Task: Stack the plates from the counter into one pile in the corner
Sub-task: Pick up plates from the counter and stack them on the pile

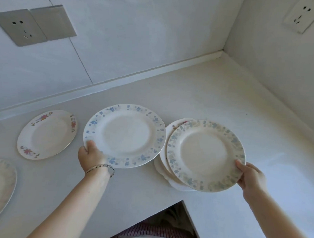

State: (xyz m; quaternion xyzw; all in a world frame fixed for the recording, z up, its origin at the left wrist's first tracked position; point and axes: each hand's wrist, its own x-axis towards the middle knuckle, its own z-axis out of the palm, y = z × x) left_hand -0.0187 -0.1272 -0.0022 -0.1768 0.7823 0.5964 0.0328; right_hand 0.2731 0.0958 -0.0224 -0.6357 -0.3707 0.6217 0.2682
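A: Where do the fingers sit?

B: I see my left hand (90,156) pinching the rim of the round white china plate with the blue floral border (124,135), thumb on top; my right hand (249,176) pinches the paler blue-bordered plate (205,155), held over the uneven pile of white plates (162,165).

A: Handling?

B: Stiff, glossy, breakable, I judge; hold by the rim. The red-flowered plate (47,134) and 1 grey-marbled plate (0,184) lie apart on the white counter (215,96); the corner looks clear.
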